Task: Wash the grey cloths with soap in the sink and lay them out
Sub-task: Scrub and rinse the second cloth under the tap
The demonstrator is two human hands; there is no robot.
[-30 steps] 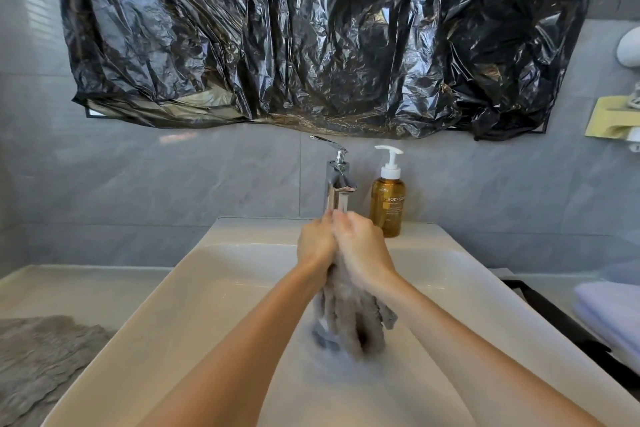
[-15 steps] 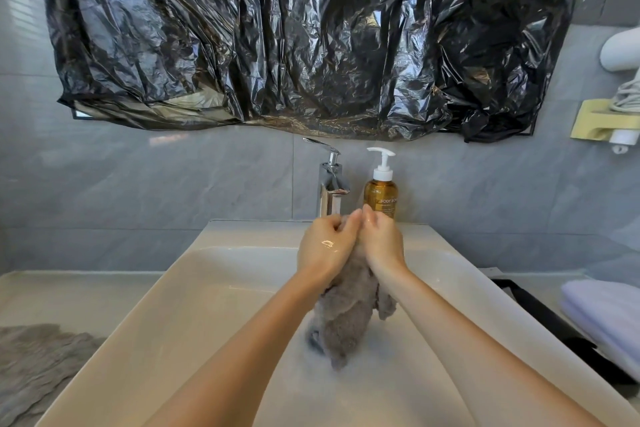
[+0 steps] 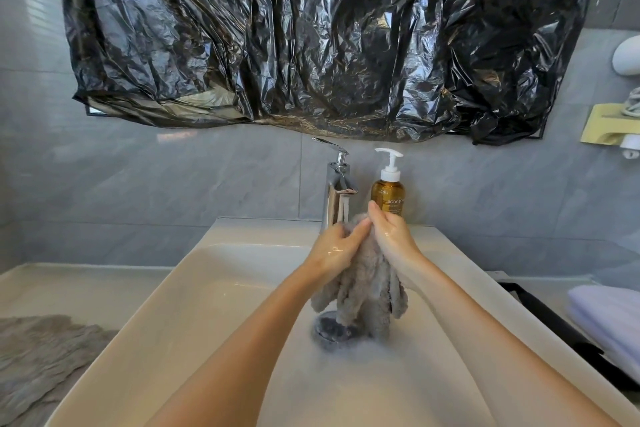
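Observation:
A wet grey cloth (image 3: 363, 291) hangs bunched over the white sink (image 3: 194, 288), just below the chrome tap (image 3: 337, 191). My left hand (image 3: 334, 248) grips its upper left part. My right hand (image 3: 389, 234) holds the top of the cloth from the right, fingers wrapped over it. The cloth's lower ends dangle above the drain (image 3: 329, 328), and the basin holds soapy water. An amber soap pump bottle (image 3: 388, 189) stands to the right of the tap. A second grey cloth (image 3: 38, 357) lies flat on the counter at the far left.
Crumpled black plastic sheeting (image 3: 311, 35) covers the wall above the tap. A folded white towel (image 3: 609, 315) lies on the right, beside a black bar (image 3: 550, 319). A yellow wall holder (image 3: 606, 128) is at the far right.
Both hands have kept rubbing the cloth together under the tap. The cloth has loosened from a tight bundle, and its ends now hang lower and more spread.

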